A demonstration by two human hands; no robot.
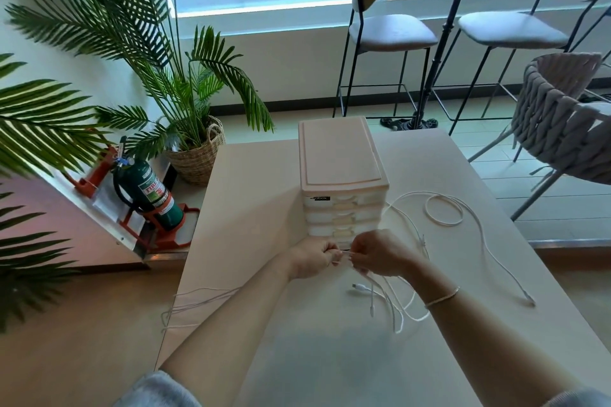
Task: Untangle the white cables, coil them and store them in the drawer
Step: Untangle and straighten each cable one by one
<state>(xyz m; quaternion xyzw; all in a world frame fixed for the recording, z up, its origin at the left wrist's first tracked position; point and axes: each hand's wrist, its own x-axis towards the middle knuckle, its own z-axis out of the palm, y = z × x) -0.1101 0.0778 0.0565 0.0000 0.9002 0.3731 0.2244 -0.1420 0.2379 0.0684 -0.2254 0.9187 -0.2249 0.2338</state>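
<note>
White cables [443,213] in both hands

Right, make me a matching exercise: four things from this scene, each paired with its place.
Things:
1. drawer unit
2. cable loop
3. extinguisher
4. stools

Places:
A. on the floor, left of the table
B. by the window
C. on the table, right of the drawers
D. mid-table, just beyond the hands

Pairs: 1-D, 2-C, 3-A, 4-B
</note>
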